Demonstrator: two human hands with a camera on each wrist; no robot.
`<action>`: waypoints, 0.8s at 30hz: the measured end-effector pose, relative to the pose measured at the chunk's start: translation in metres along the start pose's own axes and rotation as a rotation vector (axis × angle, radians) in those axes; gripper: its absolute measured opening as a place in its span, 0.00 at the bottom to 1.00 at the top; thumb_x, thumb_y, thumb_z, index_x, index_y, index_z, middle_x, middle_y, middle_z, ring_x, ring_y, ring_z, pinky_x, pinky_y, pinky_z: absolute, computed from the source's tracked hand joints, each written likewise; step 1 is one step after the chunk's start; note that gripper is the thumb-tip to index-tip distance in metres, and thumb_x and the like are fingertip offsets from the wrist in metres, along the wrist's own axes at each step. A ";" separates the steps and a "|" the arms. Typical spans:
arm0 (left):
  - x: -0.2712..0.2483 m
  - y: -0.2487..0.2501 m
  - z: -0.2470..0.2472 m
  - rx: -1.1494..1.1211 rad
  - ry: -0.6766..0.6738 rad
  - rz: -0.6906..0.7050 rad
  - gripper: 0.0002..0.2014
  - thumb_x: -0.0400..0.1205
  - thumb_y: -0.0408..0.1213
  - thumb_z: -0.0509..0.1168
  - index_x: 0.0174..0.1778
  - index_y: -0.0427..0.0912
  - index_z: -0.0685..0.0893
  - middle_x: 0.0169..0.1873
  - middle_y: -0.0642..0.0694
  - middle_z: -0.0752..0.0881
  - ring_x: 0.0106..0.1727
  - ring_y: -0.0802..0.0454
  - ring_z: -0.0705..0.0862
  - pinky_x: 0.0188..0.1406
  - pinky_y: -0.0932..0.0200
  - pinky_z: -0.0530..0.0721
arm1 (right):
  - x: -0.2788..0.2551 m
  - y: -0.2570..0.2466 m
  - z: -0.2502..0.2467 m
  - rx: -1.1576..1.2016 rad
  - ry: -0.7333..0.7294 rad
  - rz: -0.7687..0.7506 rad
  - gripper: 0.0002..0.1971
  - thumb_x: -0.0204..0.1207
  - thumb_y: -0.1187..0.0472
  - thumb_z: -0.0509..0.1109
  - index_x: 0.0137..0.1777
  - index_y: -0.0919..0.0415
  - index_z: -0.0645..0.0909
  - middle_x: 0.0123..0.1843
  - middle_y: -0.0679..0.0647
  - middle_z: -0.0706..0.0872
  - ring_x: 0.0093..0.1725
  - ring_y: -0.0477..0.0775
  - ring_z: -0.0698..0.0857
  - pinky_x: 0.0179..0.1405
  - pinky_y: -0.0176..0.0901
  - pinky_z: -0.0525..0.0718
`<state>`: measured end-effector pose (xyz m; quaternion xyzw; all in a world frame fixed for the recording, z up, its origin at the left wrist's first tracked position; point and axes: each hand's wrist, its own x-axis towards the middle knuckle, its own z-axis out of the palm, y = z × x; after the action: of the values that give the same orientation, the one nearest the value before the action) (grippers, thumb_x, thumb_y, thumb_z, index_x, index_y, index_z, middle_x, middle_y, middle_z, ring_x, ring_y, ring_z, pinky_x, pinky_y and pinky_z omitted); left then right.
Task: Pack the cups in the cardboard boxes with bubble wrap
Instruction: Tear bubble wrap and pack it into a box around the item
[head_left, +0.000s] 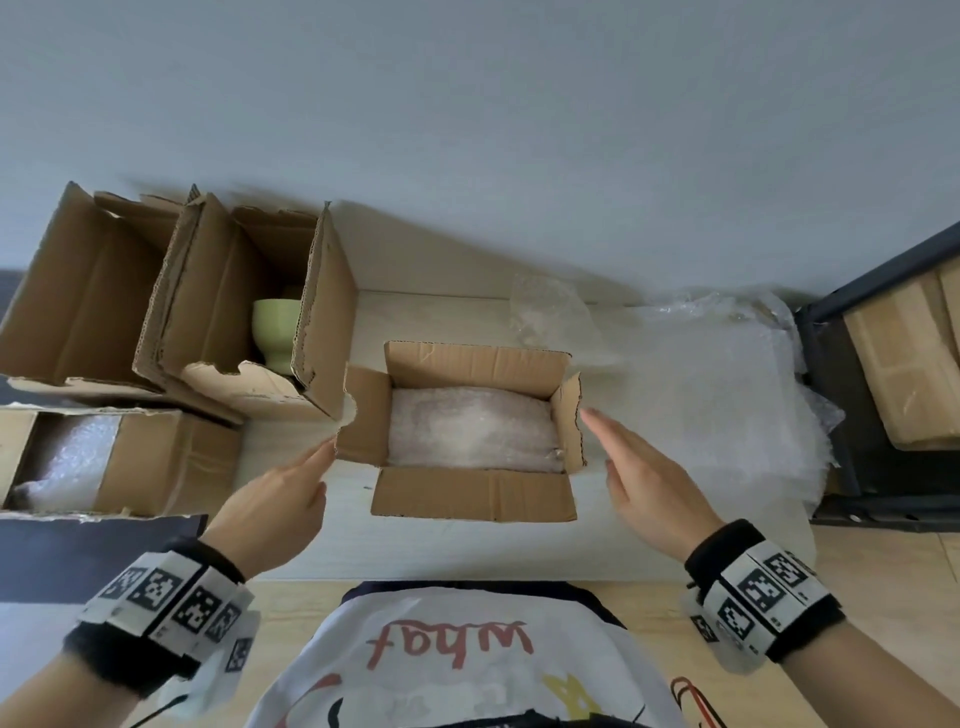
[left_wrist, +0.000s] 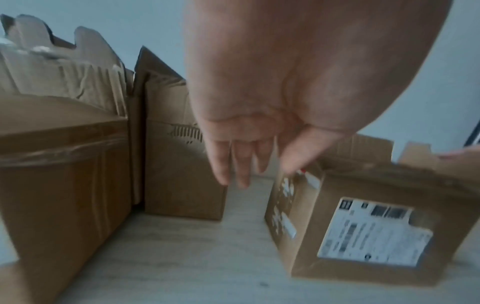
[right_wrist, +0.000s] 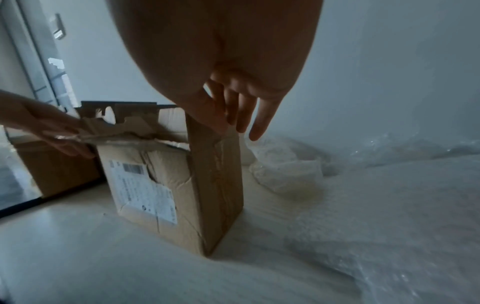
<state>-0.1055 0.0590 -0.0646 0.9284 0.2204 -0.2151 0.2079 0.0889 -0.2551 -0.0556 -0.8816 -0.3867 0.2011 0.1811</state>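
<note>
A small open cardboard box (head_left: 470, 496) stands mid-table with bubble wrap (head_left: 472, 434) filling its inside; no cup shows in it. My left hand (head_left: 291, 491) reaches its left flap (head_left: 363, 415) with straight fingers (left_wrist: 233, 164) that touch the flap's edge. My right hand (head_left: 639, 467) hovers open by the right flap (head_left: 569, 421), its fingers (right_wrist: 241, 111) straight near the flap's top edge. A pale green cup (head_left: 278, 327) stands inside a taller open box (head_left: 249, 306) at the back left.
Another tall open box (head_left: 83, 291) stands at the far left. A box (head_left: 156, 462) with bubble wrap inside lies at the near left. Loose bubble wrap sheets (head_left: 727, 395) cover the table's right side. A dark shelf (head_left: 883, 374) stands to the right.
</note>
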 end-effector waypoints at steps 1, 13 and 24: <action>0.001 -0.002 0.004 -0.032 0.002 0.051 0.26 0.85 0.33 0.54 0.80 0.48 0.61 0.76 0.45 0.72 0.52 0.44 0.84 0.41 0.56 0.77 | 0.000 0.001 0.004 -0.008 -0.038 -0.029 0.36 0.81 0.73 0.57 0.84 0.51 0.48 0.83 0.48 0.61 0.79 0.46 0.66 0.73 0.36 0.69; 0.016 -0.007 0.017 0.015 0.034 0.405 0.40 0.83 0.44 0.62 0.80 0.61 0.37 0.81 0.62 0.43 0.81 0.53 0.60 0.75 0.59 0.64 | 0.008 0.014 0.034 -0.197 -0.199 -0.145 0.47 0.78 0.63 0.66 0.80 0.44 0.32 0.82 0.37 0.27 0.82 0.39 0.36 0.80 0.36 0.50; 0.022 0.007 0.012 -0.269 0.137 0.263 0.21 0.79 0.57 0.61 0.69 0.62 0.78 0.77 0.70 0.61 0.64 0.66 0.79 0.51 0.64 0.81 | 0.019 0.013 0.023 0.088 -0.064 -0.096 0.36 0.74 0.33 0.60 0.79 0.49 0.65 0.81 0.35 0.60 0.77 0.35 0.61 0.75 0.38 0.62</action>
<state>-0.0878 0.0540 -0.0832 0.9255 0.1375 -0.0907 0.3410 0.0968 -0.2448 -0.0857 -0.8464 -0.4249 0.2368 0.2166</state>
